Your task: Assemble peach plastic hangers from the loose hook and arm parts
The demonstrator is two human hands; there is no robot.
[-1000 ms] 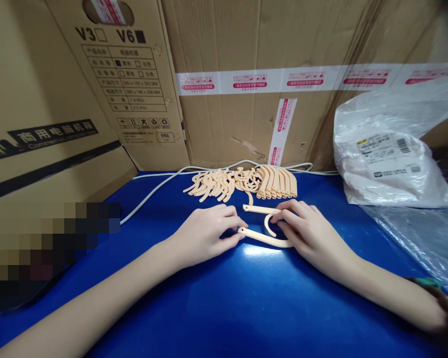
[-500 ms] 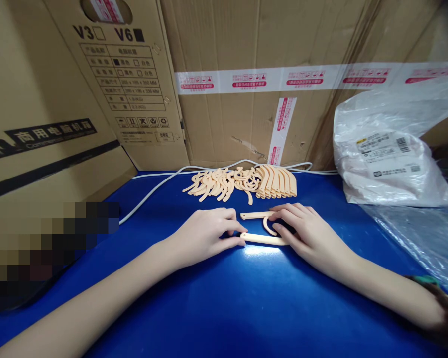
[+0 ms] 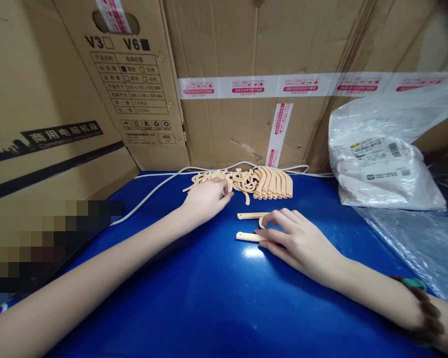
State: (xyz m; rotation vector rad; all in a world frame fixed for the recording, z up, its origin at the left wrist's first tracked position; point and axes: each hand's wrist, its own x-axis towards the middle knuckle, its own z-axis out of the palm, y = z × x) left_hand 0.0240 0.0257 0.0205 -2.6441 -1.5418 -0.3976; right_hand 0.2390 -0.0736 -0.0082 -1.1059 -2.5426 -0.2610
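Your left hand (image 3: 208, 200) was at the near edge of a heap of loose curved pieces (image 3: 206, 175) toward the back of the worktop (image 3: 209, 303), its fingers curled; whether they had closed on one, I could not tell. Your right hand (image 3: 296, 245) was nearer you, thumb and a finger clamped on the lower beige bar (image 3: 247, 237). The upper beige bar (image 3: 249, 216) jutted out from under the same fingers, roughly parallel, and a small curved piece (image 3: 261, 223) showed between the two. Hook-shaped pieces (image 3: 244, 181) and a tidy row of bent arms (image 3: 274, 184) lay beyond, right of the heap. A white cable (image 3: 145, 201) ran behind them.
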